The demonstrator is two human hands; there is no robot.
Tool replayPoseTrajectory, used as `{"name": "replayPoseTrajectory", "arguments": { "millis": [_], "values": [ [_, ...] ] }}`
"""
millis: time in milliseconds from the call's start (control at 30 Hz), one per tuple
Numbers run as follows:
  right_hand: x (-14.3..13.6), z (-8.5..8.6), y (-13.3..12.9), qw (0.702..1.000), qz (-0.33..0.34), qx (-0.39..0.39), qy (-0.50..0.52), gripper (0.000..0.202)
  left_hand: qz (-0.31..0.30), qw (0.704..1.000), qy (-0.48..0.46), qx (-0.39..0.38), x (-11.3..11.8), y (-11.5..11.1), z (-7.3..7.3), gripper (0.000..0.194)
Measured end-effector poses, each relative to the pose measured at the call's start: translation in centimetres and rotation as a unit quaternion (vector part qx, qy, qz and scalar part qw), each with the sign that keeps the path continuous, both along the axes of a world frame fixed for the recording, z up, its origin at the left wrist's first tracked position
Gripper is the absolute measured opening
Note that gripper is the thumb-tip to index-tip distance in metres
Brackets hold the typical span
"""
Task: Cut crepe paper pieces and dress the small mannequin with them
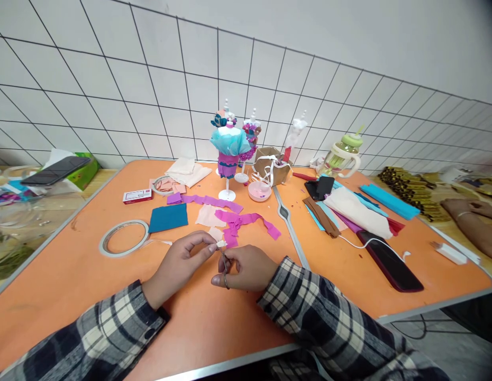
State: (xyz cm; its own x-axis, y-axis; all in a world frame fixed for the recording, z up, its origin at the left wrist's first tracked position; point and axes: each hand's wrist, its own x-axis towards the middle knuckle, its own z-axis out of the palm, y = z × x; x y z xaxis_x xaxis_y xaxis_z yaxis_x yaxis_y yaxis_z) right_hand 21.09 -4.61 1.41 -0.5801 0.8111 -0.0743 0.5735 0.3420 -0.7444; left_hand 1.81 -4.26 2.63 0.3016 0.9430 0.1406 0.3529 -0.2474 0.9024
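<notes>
My left hand (pixel 186 262) pinches a small whitish scrap (pixel 221 244) between thumb and fingertips. Close beside it, my right hand (pixel 246 267) is closed on small metal scissors (pixel 225 264), with a finger loop at the thumb and the blades pointing up at the scrap. Just beyond my hands lie magenta crepe paper strips (pixel 249 218) and a pale pink paper piece (pixel 208 216). A blue folded paper (pixel 169 217) and a roll of tape (pixel 125 238) lie to the left. Behind stands a mini dress form (pixel 227 159) in a turquoise and purple paper dress.
More dress forms (pixel 299 129), a pink bowl (pixel 259 191) and a brown paper bag (pixel 270 164) stand at the back. To the right are a green-lidded bottle (pixel 343 153), colored paper rolls (pixel 389 201) and a phone (pixel 391 262). Another person's arm (pixel 476 217) shows at far right.
</notes>
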Motion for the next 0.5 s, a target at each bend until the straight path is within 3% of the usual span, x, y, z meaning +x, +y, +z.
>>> {"name": "replayPoseTrajectory", "arguments": {
  "millis": [500],
  "values": [
    [-0.14, 0.42, -0.13, 0.997, 0.0, -0.069, 0.025, 0.032, -0.025, 0.999, 0.006, 0.027, -0.23, 0.2, -0.42, 0.019]
  ]
}}
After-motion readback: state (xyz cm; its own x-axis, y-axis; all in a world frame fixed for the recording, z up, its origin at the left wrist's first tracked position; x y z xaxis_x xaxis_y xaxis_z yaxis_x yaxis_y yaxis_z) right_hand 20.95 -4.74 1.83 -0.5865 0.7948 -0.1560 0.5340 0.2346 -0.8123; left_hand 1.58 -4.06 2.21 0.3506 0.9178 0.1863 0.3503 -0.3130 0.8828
